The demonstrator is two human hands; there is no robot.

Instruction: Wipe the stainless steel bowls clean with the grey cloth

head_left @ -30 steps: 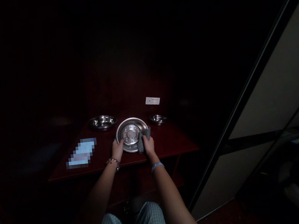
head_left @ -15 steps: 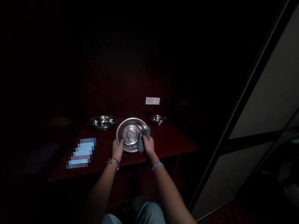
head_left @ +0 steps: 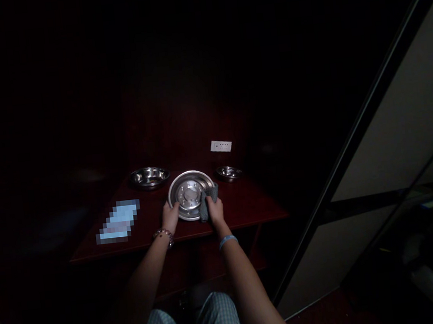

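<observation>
Steel fills my grip in the head view: a wide bowl, tilted with its inside towards me, held between both hands; whether its lower edge touches the table, I can't tell. My left hand is closed on the rim, thumb over the inside; my right hand pinches a grey cloth against the opposite side. How much of the metal the cloth has been over doesn't show, so I judge only that this bowl is the one being dealt with. A shallow bowl beyond my left hand and a small bowl beyond my right stand free of both, and nothing shows whether either has had its turn.

Dark red wood makes the table, with a pixelated pale-blue patch left of my grip. Beyond it a dim reddish wall carries a white socket plate; well to the right, a pale panel slants away into darkness.
</observation>
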